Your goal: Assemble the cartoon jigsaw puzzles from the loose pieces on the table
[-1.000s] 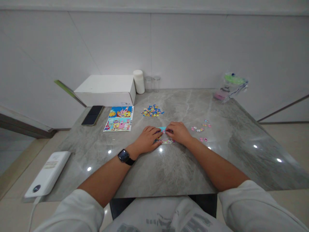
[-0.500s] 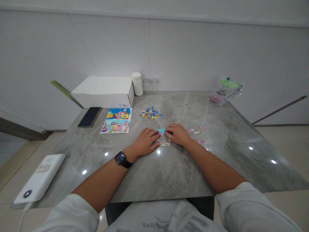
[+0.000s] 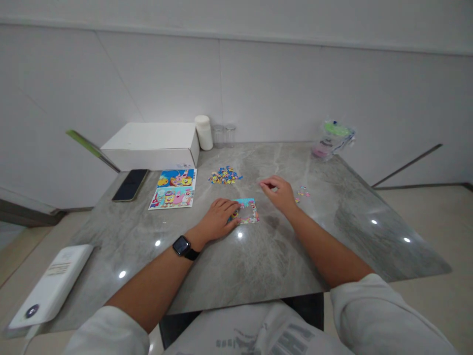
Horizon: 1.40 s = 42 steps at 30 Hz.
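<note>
A partly assembled jigsaw puzzle (image 3: 253, 203) lies on the table in front of me, its border joined around a bare middle. My left hand (image 3: 220, 217) rests flat over the puzzle's left side, fingers spread and covering part of it. Beyond the puzzle's right corner, my right hand (image 3: 278, 191) is raised with thumb and fingers pinched together. Whatever is at its fingertips is too small to make out. A heap of loose puzzle pieces (image 3: 224, 175) sits farther back. Some more loose pieces (image 3: 303, 191) lie to the right, partly hidden by my right hand.
A cartoon picture sheet (image 3: 173, 189) and a phone (image 3: 130, 185) lie at left, before a white box (image 3: 150, 148). Along the wall stand a white bottle (image 3: 204, 133) and two clear jars (image 3: 224, 137). A bagged item (image 3: 332, 140) is back right; a white device (image 3: 53, 283) is front left.
My right hand has lifted off the puzzle and moved away from me and to the right, uncovering the puzzle's right side. My left hand stays on the puzzle. The view has shifted slightly.
</note>
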{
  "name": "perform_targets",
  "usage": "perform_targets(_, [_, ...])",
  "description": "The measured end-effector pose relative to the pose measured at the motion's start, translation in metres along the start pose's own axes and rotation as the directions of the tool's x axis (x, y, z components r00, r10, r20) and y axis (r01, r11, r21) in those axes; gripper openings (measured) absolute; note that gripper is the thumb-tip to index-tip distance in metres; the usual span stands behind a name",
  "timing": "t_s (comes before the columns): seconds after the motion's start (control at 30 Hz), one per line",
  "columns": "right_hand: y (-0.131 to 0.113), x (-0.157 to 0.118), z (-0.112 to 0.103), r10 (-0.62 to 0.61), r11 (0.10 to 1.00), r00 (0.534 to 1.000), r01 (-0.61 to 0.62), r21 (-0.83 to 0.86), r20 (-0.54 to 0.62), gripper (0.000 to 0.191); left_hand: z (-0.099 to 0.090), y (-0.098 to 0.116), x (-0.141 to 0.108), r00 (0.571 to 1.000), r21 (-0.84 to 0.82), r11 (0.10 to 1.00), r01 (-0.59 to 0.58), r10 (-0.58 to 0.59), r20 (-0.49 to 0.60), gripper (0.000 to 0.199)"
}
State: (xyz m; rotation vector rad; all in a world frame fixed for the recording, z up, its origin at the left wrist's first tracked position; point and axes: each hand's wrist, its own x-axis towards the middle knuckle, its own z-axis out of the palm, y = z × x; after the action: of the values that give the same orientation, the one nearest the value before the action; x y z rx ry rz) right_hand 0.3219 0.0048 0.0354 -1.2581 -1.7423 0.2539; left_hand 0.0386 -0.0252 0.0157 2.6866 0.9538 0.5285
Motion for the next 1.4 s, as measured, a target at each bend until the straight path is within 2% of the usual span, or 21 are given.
perform_targets(0.1, [-0.004, 0.013, -0.032, 0.049, 0.999, 0.991, -0.048, 0.010, -0.121, 0.022, 0.000, -0.001, -0.001, 1.000, -0.006, 1.000, -0.015, 0.014, -0.026, 0.044])
perform_targets(0.2, [0.003, 0.020, -0.066, 0.094, 0.995, 0.976, -0.099, -0.017, -0.197, 0.025, 0.001, -0.003, -0.002, 0.998, -0.004, 1.000, -0.023, 0.022, -0.067, 0.043])
perform_targets(0.33, [0.032, 0.013, -0.100, 0.221, 0.972, 0.923, -0.233, 0.000, -0.314, 0.030, 0.001, -0.010, -0.004, 0.991, -0.013, 1.000, -0.014, 0.012, -0.131, 0.040])
perform_targets(0.43, [0.065, -0.001, -0.113, 0.349, 0.931, 0.864, -0.362, 0.035, -0.363, 0.036, -0.004, -0.019, -0.006, 0.980, -0.048, 0.998, 0.048, -0.056, -0.192, 0.037])
perform_targets(0.57, [0.110, -0.019, -0.119, 0.427, 0.873, 0.821, -0.484, -0.064, -0.379, 0.041, -0.009, -0.033, -0.011, 0.953, -0.127, 0.981, 0.148, -0.176, -0.247, 0.036])
perform_targets(0.7, [0.136, -0.029, -0.125, 0.433, 0.821, 0.855, -0.505, -0.265, -0.286, 0.033, -0.011, -0.044, -0.014, 0.911, -0.209, 0.948, 0.239, -0.294, -0.291, 0.035])
perform_targets(0.83, [0.139, -0.031, -0.126, 0.440, 0.784, 0.862, -0.505, -0.361, -0.250, 0.029, -0.010, -0.048, -0.014, 0.909, -0.219, 0.944, 0.247, -0.304, -0.285, 0.034])
perform_targets(1.07, [0.135, -0.036, -0.118, 0.396, 0.770, 0.898, -0.438, -0.464, -0.191, 0.027, -0.009, -0.047, -0.013, 0.918, -0.243, 0.942, 0.232, -0.295, -0.265, 0.034])
perform_targets(1.4, [0.147, -0.042, -0.112, 0.481, 0.677, 0.872, -0.434, -0.595, -0.090, 0.033, -0.007, -0.046, -0.013, 0.922, -0.274, 0.932, 0.237, -0.305, -0.238, 0.034])
